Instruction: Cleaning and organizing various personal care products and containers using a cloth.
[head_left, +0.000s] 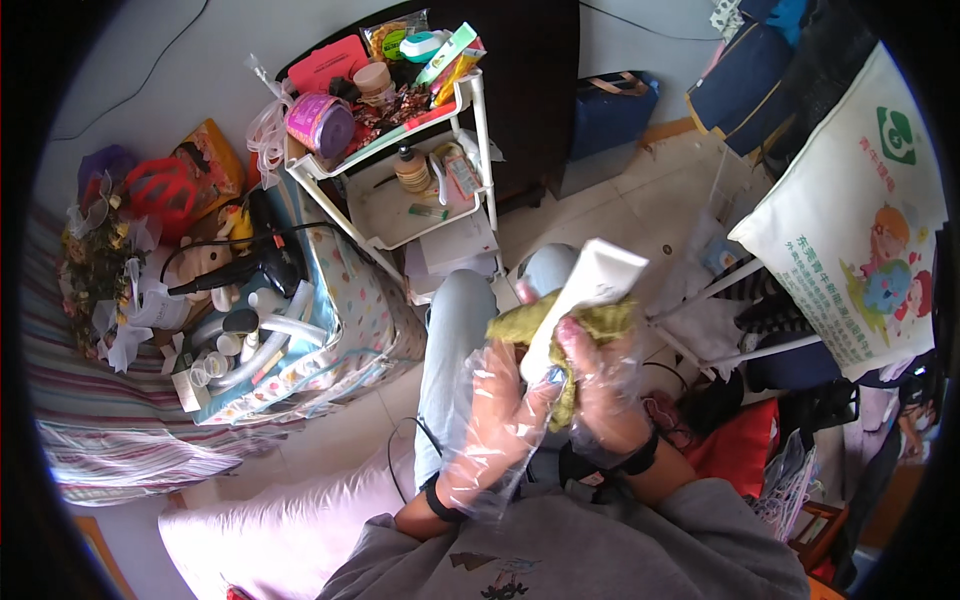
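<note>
A white squeeze tube (581, 289) stands tilted between my hands, above my lap, its flat end pointing up and away. Around it is a yellow-green fuzzy cloth (607, 321). My left hand (499, 409), in a clear plastic glove, grips the lower part of the tube. My right hand (604, 382), gloved the same way, holds the cloth against the tube, with its thumb on the front. Both wrists wear black bands. Part of the fingers is hidden behind the cloth and tube.
Ahead stands a white shelf cart (379, 244) with a purple roll, jars and packets. At the left, a black hair dryer (277, 255) and bottles lie on a patterned box (360, 352). A large printed white bag (847, 225) is at the right, above a white rack (720, 285).
</note>
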